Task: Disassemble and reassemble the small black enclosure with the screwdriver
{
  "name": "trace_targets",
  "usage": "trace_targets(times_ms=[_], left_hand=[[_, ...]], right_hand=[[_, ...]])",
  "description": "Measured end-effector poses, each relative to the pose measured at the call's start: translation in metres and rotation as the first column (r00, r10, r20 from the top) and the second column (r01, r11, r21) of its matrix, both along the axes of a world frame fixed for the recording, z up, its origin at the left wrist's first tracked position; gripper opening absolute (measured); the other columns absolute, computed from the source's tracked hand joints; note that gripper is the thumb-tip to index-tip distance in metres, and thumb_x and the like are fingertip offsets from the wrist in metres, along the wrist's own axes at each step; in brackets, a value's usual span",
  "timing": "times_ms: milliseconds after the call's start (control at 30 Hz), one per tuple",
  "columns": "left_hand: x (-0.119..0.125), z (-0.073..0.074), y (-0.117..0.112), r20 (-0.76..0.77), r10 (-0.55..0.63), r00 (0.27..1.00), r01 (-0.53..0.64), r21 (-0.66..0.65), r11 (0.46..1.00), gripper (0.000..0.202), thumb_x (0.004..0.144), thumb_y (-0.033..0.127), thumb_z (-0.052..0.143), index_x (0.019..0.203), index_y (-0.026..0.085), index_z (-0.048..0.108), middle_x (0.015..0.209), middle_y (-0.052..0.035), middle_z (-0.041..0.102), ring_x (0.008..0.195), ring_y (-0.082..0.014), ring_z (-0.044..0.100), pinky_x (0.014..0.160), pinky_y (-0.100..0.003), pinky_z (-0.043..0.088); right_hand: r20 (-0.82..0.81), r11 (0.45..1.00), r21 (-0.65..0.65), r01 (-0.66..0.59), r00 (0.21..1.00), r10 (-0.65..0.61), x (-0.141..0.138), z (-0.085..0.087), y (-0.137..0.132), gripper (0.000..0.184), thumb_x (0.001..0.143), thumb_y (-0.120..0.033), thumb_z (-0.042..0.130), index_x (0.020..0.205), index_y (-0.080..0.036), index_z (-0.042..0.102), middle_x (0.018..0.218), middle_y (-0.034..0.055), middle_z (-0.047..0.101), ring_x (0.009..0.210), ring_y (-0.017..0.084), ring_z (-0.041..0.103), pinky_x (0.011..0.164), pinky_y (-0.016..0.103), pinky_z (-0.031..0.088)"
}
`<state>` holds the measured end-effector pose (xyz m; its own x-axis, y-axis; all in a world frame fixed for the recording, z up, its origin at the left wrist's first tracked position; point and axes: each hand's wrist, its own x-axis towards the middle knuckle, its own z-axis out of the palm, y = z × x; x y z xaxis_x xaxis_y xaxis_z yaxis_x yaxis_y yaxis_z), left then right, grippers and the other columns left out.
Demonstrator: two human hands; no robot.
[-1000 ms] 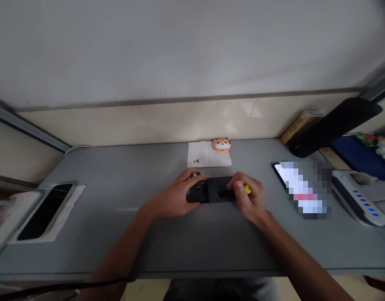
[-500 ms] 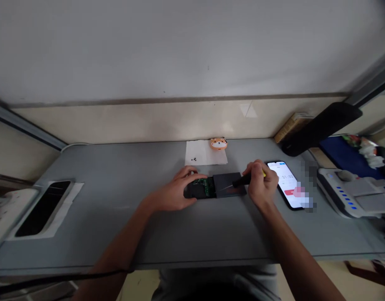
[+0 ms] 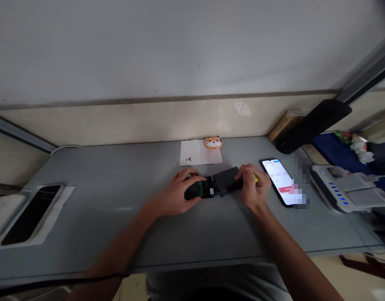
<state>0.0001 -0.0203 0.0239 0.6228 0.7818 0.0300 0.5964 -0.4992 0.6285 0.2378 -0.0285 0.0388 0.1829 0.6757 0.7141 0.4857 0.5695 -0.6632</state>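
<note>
My left hand [image 3: 173, 196] is closed around the left end of an opened black device [image 3: 207, 191], whose green circuit board shows between thumb and fingers. To its right lies a dark grey flat slab [image 3: 224, 180], turned at an angle to the device, its left edge close to it. A screwdriver [image 3: 256, 178] with a black and yellow handle is in my right hand [image 3: 255, 190], whose fingers are at the slab's right end. The screwdriver's tip cannot be made out. Whether my right fingers also grip the slab is unclear.
Behind the device, several tiny dark screws [image 3: 188, 159] and an orange animal-faced case [image 3: 213, 143] lie on white paper [image 3: 197, 156]. A lit phone [image 3: 278, 179] is at right, near a power strip [image 3: 336, 188] and a black cylinder [image 3: 311, 127]. Another phone [image 3: 32, 215] lies far left.
The slab has swung out of line with the device, uncovering more of the device's right part with a small white label. My right hand has moved slightly left. The view has shifted a little.
</note>
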Motion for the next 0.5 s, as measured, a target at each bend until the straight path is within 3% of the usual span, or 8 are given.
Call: trace_targets(times_ms=[267,500], left_hand=[[0.008,-0.002,-0.001,-0.037,-0.009,0.999,0.01,0.041,0.999,0.054,0.088,0.023,0.064,0.141,0.03,0.054,0.142,-0.0085,0.055,0.135,-0.0306,0.051,0.118,-0.051,0.04],[0.008,0.001,-0.002,-0.02,-0.03,0.999,0.031,0.039,0.999,0.047,0.089,0.023,0.063,0.136,0.028,0.058,0.141,-0.0093,0.055,0.135,-0.0294,0.051,0.118,-0.05,0.038]], right_hand=[[0.241,0.971,0.158,-0.181,0.96,0.14,-0.005,0.001,-0.007,0.039,0.097,-0.023,0.046,0.058,-0.024,0.048,0.047,-0.0034,0.045,0.043,0.012,0.042,0.047,0.029,0.033],[0.136,0.986,0.139,-0.088,0.988,0.069,0.005,0.002,-0.006,0.044,0.101,-0.029,0.045,0.059,-0.023,0.053,0.048,-0.0029,0.05,0.042,0.011,0.044,0.046,0.028,0.033]])
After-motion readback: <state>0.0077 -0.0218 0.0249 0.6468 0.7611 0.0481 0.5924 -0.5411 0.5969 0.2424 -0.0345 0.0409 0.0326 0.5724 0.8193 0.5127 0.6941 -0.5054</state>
